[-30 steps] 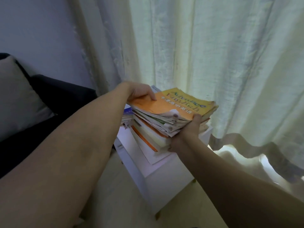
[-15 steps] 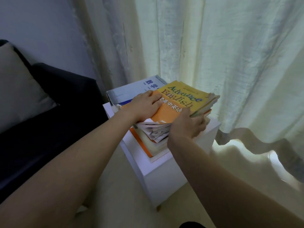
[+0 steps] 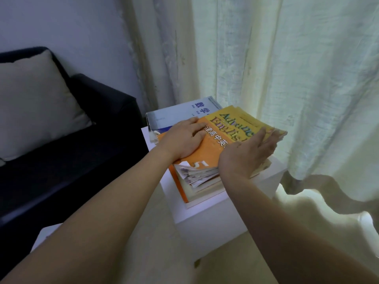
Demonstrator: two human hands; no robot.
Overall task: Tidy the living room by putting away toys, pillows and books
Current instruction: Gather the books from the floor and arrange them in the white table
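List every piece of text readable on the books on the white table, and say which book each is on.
"Advance with English", partly hidden by the right hand: yellow-orange book.
"准高中英", cut off: same cover.
"5": same cover's near edge.
"数学": pale blue book.
Small print on both covers: too small to read.

pale curtain [image 3: 287,78], dark sofa [image 3: 61,160], white side table [image 3: 215,222]

Two bare forearms, no sleeves; hands [image 3: 184,140] without rings or watch.
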